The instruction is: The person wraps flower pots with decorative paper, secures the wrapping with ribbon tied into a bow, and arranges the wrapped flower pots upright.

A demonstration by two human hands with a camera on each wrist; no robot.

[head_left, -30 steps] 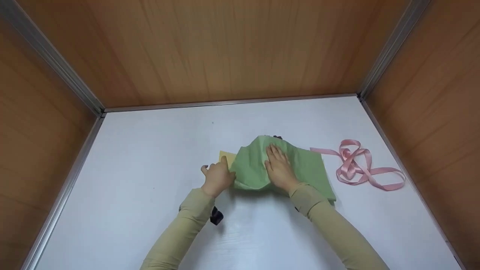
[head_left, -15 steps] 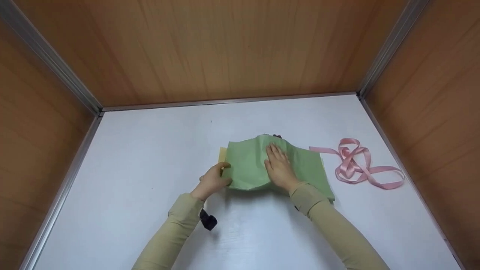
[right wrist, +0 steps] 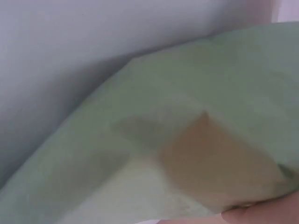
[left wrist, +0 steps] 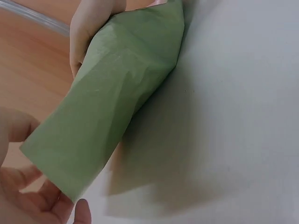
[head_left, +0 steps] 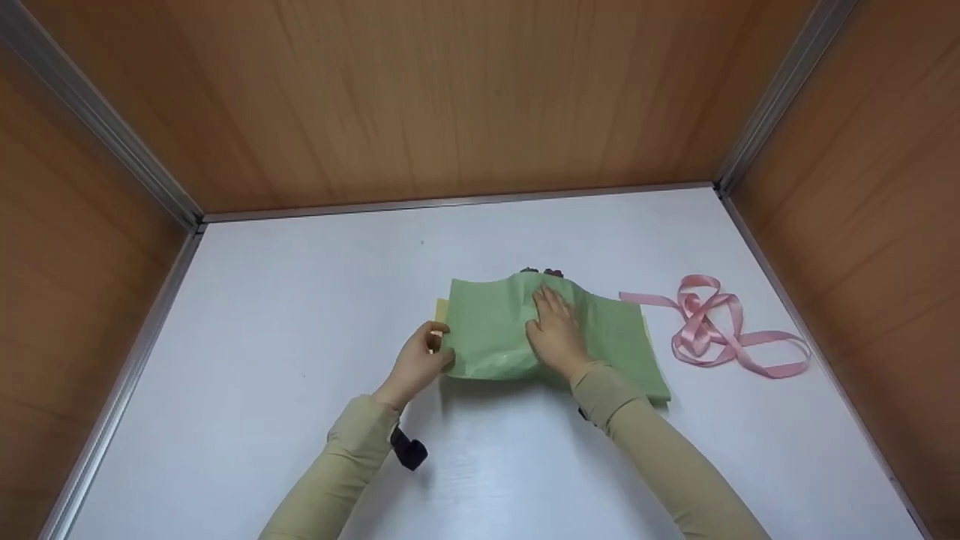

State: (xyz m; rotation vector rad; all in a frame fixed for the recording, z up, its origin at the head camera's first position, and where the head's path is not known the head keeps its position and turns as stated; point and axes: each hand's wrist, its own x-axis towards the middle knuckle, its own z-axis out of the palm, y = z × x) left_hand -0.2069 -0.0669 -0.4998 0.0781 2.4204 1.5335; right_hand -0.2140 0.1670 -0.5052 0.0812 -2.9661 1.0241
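A sheet of green wrapping paper [head_left: 487, 322] lies bulging over something hidden beneath it. Dark red flower-like bits [head_left: 553, 273] peek out past its far edge. Yellow paper [head_left: 441, 309] shows as a strip at the left edge. My left hand [head_left: 416, 360] holds the green sheet's left edge; the left wrist view has its curled fingers [left wrist: 42, 196] behind the sheet's corner. With fingers outstretched, my right hand [head_left: 555, 334] presses on the middle of the bulge. In the right wrist view a brownish patch [right wrist: 219, 163] appears on the green paper, its nature unclear.
Pink ribbon [head_left: 701, 330] lies in loose loops to the right of the paper. Everything rests on a white table [head_left: 300, 300], with wood-grain panels [head_left: 450, 97] behind and on both sides. A black wrist device [head_left: 410, 451] hangs below the left sleeve.
My left hand has moved left and brought the green sheet's left edge out over most of the yellow paper. The right hand has stayed pressed on the bulge, shifting only slightly.
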